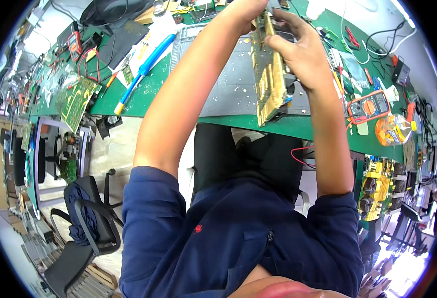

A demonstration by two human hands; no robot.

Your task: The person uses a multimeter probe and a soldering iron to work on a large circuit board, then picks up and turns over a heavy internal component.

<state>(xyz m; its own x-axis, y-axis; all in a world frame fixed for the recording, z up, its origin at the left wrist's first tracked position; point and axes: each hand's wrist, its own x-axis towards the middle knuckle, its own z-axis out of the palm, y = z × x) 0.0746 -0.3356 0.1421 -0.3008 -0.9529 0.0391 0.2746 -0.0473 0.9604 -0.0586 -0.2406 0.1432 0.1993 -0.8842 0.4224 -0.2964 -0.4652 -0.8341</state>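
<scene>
A yellowish circuit board (270, 82) stands on edge above the grey work mat (223, 94), its near end pointing toward me. Dark components stick out from its right side. My right hand (303, 54) grips the board from the right, the thumb pressed on its upper edge and the fingers bent around the parts. My left hand (248, 10) is at the board's far end, closed, with its fingers largely cut off by the top of the picture and hidden. What exactly the left fingers hold cannot be made out. Small pale crumbs lie scattered over the mat.
A blue desoldering pump (146, 69) lies left of the mat, near a green circuit board (79, 102) at the table edge. On the right are an orange multimeter (369, 107) and a clear bottle (393, 130). A black chair (86, 223) stands lower left.
</scene>
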